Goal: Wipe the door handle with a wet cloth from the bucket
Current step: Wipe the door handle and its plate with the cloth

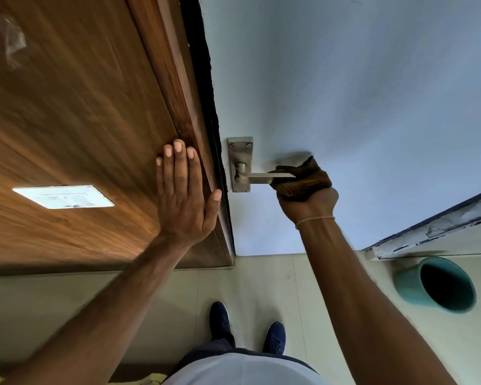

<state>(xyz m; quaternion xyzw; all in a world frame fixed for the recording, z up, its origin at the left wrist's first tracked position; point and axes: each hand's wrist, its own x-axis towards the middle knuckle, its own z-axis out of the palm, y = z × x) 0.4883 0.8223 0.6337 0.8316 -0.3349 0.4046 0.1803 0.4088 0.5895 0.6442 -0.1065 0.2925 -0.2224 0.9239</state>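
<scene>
A steel lever door handle point(257, 176) on its back plate point(240, 151) is fixed to the pale blue door point(345, 93). My right hand point(308, 202) grips a brown cloth point(303, 180) wrapped around the free end of the lever. My left hand point(186, 195) lies flat, fingers spread, against the wooden door frame point(178, 87) just left of the handle. A teal bucket point(433, 284) stands on the floor at lower right, below the door's bottom edge; its inside looks dark.
A white switch plate point(64, 196) sits on the wood-panelled wall at left. Beige floor tiles point(261, 284) lie below, with my two blue shoes point(220, 319) on them. A worn door edge point(433, 232) runs at right above the bucket.
</scene>
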